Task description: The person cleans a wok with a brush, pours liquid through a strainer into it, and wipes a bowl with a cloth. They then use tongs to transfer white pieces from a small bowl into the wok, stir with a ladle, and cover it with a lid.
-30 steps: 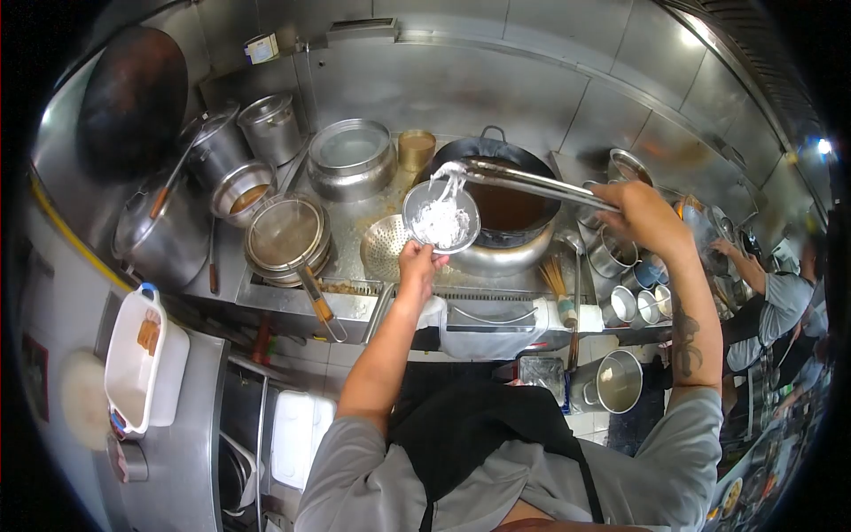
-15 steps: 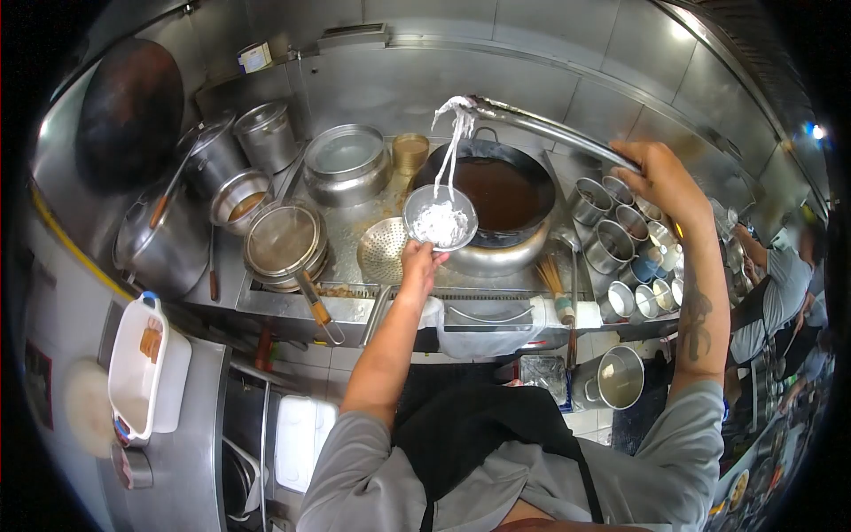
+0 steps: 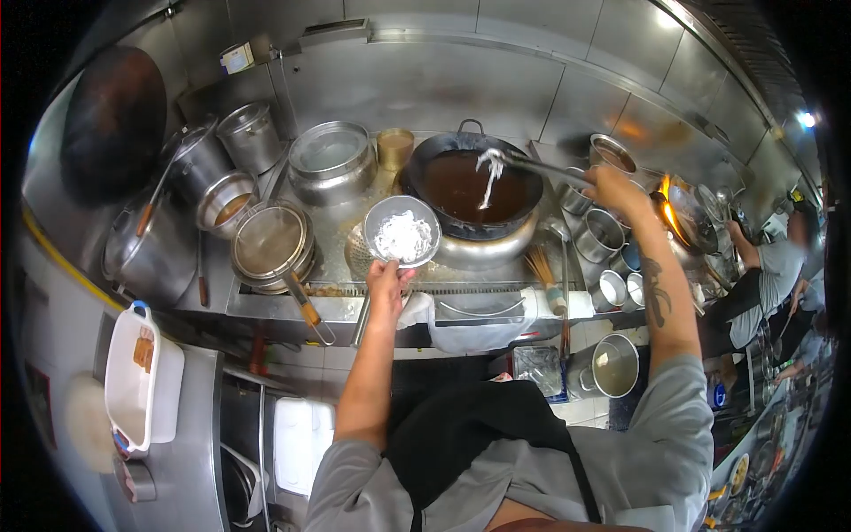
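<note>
Strip: white-coated strip, over the bowl half a second ago, has moved across to the wok; it dangles above the brown liquid, and whether its tip touches cannot be told.
Tongs: metal tongs reach in over the wok's right rim, the strip hanging from their end.
Right hand: right of the wok, the right hand is closed around the tongs' handle.
Bowl: small bowl of white powder, front-left of the wok.
Left hand: the left hand grips the bowl's near edge.
Left of wok: gold tin just beside it, steel pot beyond, mesh strainer farther forward.
Right of wok: bamboo brush nearer the front; flames and a co-worker well apart.
</note>
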`<action>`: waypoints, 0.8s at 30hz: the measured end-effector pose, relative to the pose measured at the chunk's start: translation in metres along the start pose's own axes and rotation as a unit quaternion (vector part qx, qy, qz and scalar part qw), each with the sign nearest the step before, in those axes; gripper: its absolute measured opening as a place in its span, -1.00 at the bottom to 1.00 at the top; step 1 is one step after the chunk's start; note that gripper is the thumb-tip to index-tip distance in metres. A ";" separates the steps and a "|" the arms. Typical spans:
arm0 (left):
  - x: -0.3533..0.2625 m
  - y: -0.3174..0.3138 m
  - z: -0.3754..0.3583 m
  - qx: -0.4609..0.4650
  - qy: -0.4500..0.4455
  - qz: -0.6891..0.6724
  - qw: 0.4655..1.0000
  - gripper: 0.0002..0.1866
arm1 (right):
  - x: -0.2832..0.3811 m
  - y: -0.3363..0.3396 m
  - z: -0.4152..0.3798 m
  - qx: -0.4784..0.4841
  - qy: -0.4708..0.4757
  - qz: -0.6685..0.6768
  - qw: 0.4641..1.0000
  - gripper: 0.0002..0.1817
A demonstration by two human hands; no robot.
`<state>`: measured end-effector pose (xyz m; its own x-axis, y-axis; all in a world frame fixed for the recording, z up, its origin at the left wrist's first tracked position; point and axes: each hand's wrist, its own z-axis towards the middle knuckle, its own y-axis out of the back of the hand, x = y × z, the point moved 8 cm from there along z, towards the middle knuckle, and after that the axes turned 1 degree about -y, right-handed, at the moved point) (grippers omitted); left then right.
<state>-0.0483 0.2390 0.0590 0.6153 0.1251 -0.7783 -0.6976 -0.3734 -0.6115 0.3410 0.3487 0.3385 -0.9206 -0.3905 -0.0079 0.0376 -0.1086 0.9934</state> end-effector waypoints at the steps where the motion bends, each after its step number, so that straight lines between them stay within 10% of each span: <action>1: -0.002 0.001 -0.002 0.002 -0.012 -0.013 1.000 -0.89 | -0.004 -0.017 0.004 0.016 -0.018 0.005 1.000 -0.65; 6: -0.010 0.011 -0.012 -0.023 -0.002 0.006 1.000 -0.90 | -0.053 -0.138 0.048 0.052 -0.055 -0.031 0.997 -0.69; 11: -0.018 0.017 -0.014 -0.015 -0.014 0.006 1.000 -0.94 | -0.020 -0.068 0.028 -0.077 -0.101 0.001 0.992 -0.76; 18: -0.034 0.007 -0.002 -0.017 -0.049 -0.011 0.999 -0.94 | 0.076 0.076 -0.022 -0.210 0.074 -0.019 0.975 -0.61; 24: -0.048 -0.008 0.004 0.027 -0.098 0.012 0.995 -0.97 | 0.158 0.084 -0.066 -0.041 0.170 -0.030 0.984 -0.51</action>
<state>-0.0739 0.2397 0.1007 0.5184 0.2948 -0.8027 -0.7334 -0.3293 -0.5946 0.2244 0.2178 0.4129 -0.7398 -0.6625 -0.1179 0.0309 -0.2085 0.9775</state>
